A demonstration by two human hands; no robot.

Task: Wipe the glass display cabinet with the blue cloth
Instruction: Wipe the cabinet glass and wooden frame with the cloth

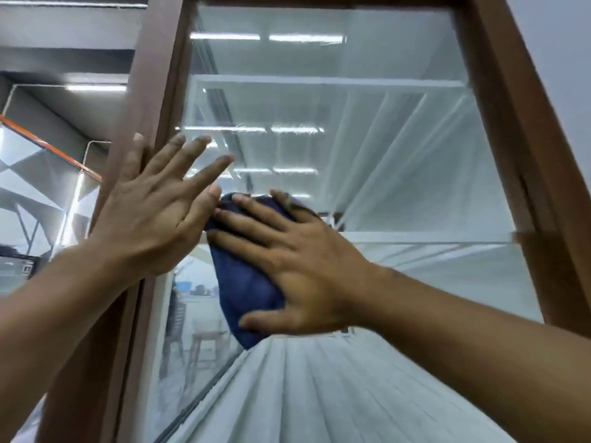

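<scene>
No word, number or brand can be read here. At the far left edge, beside the brown frame of the glass display cabinet (150,91), a small dark panel (27,268) carries some pale marks. They are too small and too blurred to read.
</scene>
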